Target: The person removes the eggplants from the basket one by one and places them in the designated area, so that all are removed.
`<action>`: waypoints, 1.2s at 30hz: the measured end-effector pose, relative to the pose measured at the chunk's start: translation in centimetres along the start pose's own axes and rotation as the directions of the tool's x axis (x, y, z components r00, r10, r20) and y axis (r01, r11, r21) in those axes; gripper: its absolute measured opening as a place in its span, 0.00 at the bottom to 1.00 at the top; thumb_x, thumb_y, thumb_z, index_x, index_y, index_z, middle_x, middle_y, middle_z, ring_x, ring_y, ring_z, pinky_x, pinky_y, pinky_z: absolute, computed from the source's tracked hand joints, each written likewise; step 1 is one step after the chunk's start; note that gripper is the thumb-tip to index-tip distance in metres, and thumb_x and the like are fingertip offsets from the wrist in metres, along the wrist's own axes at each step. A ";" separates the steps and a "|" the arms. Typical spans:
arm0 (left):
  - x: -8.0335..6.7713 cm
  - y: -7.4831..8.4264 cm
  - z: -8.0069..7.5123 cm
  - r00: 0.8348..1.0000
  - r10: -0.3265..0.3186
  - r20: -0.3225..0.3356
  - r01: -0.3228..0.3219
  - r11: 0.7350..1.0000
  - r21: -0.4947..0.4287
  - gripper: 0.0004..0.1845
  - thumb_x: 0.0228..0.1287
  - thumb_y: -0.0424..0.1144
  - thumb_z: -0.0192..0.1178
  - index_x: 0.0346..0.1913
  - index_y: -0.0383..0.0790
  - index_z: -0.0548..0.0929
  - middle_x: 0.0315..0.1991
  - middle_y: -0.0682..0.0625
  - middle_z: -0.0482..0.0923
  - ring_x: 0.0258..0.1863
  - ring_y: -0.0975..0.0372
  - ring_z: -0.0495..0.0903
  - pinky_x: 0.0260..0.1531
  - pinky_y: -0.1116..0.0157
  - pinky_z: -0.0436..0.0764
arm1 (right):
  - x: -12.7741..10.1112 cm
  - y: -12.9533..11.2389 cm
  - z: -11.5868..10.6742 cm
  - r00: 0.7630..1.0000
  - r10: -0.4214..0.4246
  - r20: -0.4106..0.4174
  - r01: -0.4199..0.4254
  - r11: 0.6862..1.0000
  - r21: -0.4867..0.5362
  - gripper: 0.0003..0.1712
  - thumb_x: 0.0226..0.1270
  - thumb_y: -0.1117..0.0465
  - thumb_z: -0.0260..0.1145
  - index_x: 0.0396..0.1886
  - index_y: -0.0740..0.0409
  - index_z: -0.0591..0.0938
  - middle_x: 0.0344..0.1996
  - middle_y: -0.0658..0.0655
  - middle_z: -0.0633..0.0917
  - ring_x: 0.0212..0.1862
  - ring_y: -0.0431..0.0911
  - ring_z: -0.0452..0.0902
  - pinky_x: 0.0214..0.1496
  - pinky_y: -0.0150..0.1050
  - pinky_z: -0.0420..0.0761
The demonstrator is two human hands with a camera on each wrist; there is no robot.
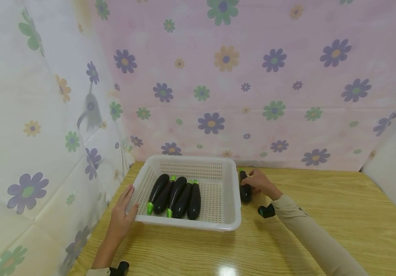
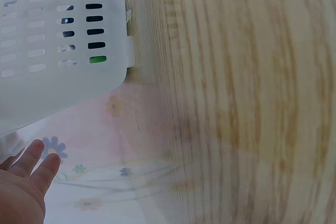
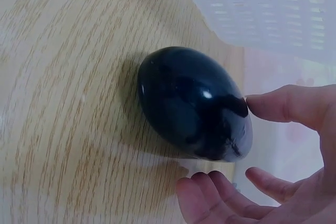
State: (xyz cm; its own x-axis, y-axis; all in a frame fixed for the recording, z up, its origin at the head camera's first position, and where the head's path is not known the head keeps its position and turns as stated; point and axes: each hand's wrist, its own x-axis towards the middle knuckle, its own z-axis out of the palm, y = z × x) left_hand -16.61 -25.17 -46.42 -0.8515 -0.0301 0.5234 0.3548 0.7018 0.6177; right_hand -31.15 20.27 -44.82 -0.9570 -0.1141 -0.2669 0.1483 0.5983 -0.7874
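Note:
A white plastic basket (image 1: 184, 226) stands on the wooden table with several dark eggplants (image 1: 177, 195) lying side by side in its left and middle part. My left hand (image 1: 122, 214) rests at the basket's left side, fingers straight along the outer wall and thumb by the near corner. In the left wrist view two extended fingers (image 2: 44, 171) show below the basket wall. Just outside the basket's right wall lies another eggplant (image 3: 191, 106), held by my right hand (image 1: 261, 184). Its thumb touches the glossy skin, and the other fingers curl along the opposite side.
The table (image 1: 322, 214) extends to the right and toward me. A flowered cloth wall (image 1: 239, 96) rises behind the basket, and a second one (image 1: 46, 153) runs along the left edge. Dark wrist devices sit on both forearms.

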 end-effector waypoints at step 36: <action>0.0 0.2 0.0 1.000 -0.028 0.008 0.028 0.999 0.018 0.30 0.65 0.33 0.55 0.69 0.33 0.63 0.69 0.42 0.60 0.66 0.44 0.61 0.58 0.81 0.51 | -4.1 -6.5 -3.7 0.979 -0.184 0.090 0.186 0.982 -0.014 0.34 0.66 0.54 0.62 0.64 0.68 0.61 0.53 0.71 0.72 0.49 0.60 0.73 0.44 0.51 0.79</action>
State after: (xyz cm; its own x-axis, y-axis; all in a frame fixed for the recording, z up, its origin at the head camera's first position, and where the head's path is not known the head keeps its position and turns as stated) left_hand -16.48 -25.04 -46.28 -0.8645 -0.0441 0.5008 0.3237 0.7133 0.6216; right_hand -29.13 19.80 -36.59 -0.9415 -0.2931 -0.1665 -0.0355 0.5774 -0.8157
